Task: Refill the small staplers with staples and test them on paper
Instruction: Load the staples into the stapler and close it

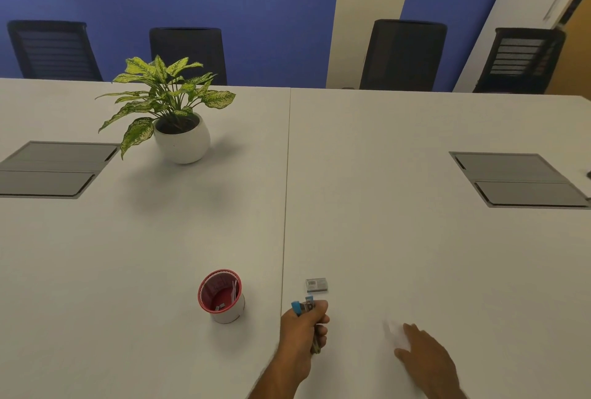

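Nearest the person, the right hand (425, 358) lies flat with straight fingers on a small white paper (396, 334) that barely stands out against the white table (415, 254). To its left the left hand (303, 328) is curled tight round a small stapler (303, 306), whose blue and metal head sticks out above the fist while a greenish end shows below the fingers. Just beyond that head lies a little grey staple box (316, 284). Farther left stands a red-rimmed cup (221, 296) with a few small pieces inside, too small to identify. Well beyond sits a potted plant (172, 110) in a round white pot.
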`<state>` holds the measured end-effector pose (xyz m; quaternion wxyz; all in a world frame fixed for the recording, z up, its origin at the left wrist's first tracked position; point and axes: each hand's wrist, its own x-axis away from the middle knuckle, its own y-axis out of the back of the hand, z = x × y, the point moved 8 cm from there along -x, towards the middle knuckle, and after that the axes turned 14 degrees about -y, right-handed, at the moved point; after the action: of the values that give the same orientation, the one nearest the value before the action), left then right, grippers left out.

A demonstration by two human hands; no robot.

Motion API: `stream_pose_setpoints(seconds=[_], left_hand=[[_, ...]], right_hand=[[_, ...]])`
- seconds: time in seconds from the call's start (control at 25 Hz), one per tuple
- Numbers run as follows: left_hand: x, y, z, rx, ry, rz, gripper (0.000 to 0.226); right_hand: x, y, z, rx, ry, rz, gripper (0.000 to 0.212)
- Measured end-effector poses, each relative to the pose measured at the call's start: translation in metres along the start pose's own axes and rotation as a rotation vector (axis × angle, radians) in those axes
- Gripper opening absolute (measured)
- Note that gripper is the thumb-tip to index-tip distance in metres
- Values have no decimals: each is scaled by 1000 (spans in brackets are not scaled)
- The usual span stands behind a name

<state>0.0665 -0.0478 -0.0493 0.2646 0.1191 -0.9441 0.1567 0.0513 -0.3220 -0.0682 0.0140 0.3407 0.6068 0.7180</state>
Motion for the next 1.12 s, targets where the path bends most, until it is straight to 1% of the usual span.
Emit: stream_pose_setpoints(seconds=[0.24,0.4,0.44,0.48,0.56,0.6,0.64,0.68,0.76,0.84,0.96,1.0,1.12], left_hand=[[4,-3,2,13,9,21,22],[7,-4,2,6,14,36,19],[8,-4,2,-3,12,41,18],[9,-4,0,-21,6,45,17],[10,-3,-2,-82,-10,52,19],[10,-3,-3,-119,-15,54,20],[10,-2,-4,-150,-19,52,22],[10,-1,-4,-170,-23,49,23],[10,-2,-7,-175,-39,40,24],[10,-4,-9,-171,-56,35,25],[11,-6,-13,-177,-77,41,26],[12,-6,-14,-183,-85,46,25],[11,-5,-20,-204,-117,68,22]], right_hand=[[10,10,6,28,48,-112,57],[5,18,2,1,-28,-67,59],[4,21,2,-53,-47,-64,54],[3,25,4,-151,-59,-73,44],[5,34,9,-443,-73,-103,21],[7,38,12,-616,-90,-86,16],[8,39,15,-795,-119,-21,15],[12,38,21,-969,-135,79,16],[24,37,40,-1227,-127,276,23],[37,43,56,-1310,-86,330,29],[53,47,71,-1338,-34,335,33],[56,48,75,-1341,-11,336,32],[65,50,84,-1323,63,369,20]])
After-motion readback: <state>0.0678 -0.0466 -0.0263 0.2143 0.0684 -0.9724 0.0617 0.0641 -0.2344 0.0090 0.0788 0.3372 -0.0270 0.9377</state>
